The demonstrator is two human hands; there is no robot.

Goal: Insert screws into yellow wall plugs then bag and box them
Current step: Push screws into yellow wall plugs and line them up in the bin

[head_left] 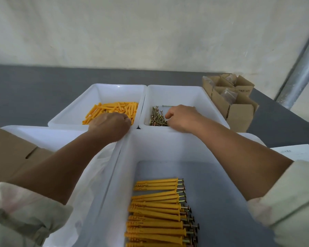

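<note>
Loose yellow wall plugs (114, 108) lie in the far left white bin (96, 90). My left hand (111, 125) reaches over that bin's near rim with its fingers curled down among the plugs; what they hold is hidden. Brass screws (156, 117) lie heaped in the far right white bin (200, 97). My right hand (180, 116) is inside this bin, thumb and curled fingers pinching at the right edge of the heap. Several finished plugs with screws in them (157, 209) lie in rows in the near white bin (168, 145).
A near left white bin (43, 134) holds clear plastic bags (98, 168), with a brown cardboard box (11, 152) at its left. Small open cartons (230, 97) with bagged parts stand at the back right. A white sheet (296, 152) lies at the right. A metal pole (300, 72) rises at the far right.
</note>
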